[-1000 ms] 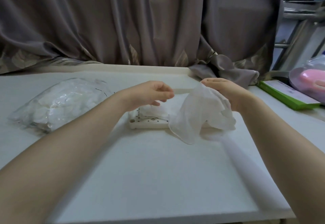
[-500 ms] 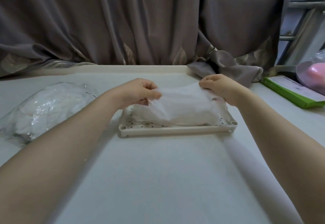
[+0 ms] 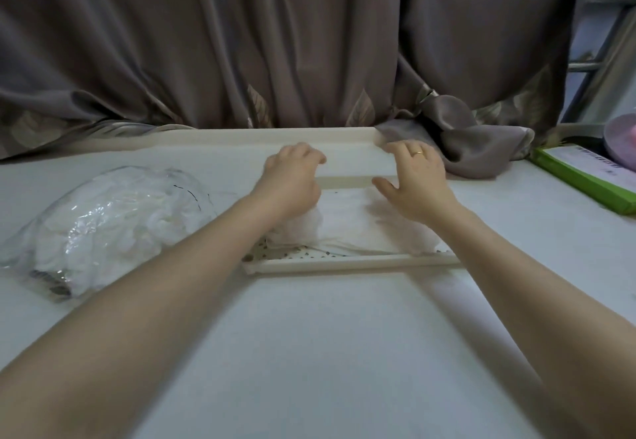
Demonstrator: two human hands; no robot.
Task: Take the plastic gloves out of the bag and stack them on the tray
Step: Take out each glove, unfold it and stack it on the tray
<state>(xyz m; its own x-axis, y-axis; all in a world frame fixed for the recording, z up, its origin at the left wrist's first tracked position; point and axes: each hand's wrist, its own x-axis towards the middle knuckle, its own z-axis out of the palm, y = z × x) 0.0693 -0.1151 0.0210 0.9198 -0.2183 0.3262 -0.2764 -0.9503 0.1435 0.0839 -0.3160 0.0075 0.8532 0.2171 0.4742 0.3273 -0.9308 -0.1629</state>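
Note:
A cream perforated tray lies in the middle of the white table. On it rests a flat stack of thin translucent plastic gloves. My left hand lies over the left end of the stack, fingers loosely bent, with nothing visibly gripped. My right hand, a ring on one finger, has its fingers spread and presses on the right end of the stack. A clear plastic bag stuffed with more white gloves lies on the table to the left of the tray, apart from both hands.
A grey curtain hangs behind the table, and a fold of it spills onto the table right of the tray. A green box lies at the far right, a pink object behind it.
The glove that both hands held stretched above the tray now lies on the stack. Both hands have let go of it and moved down and forward onto the gloves.

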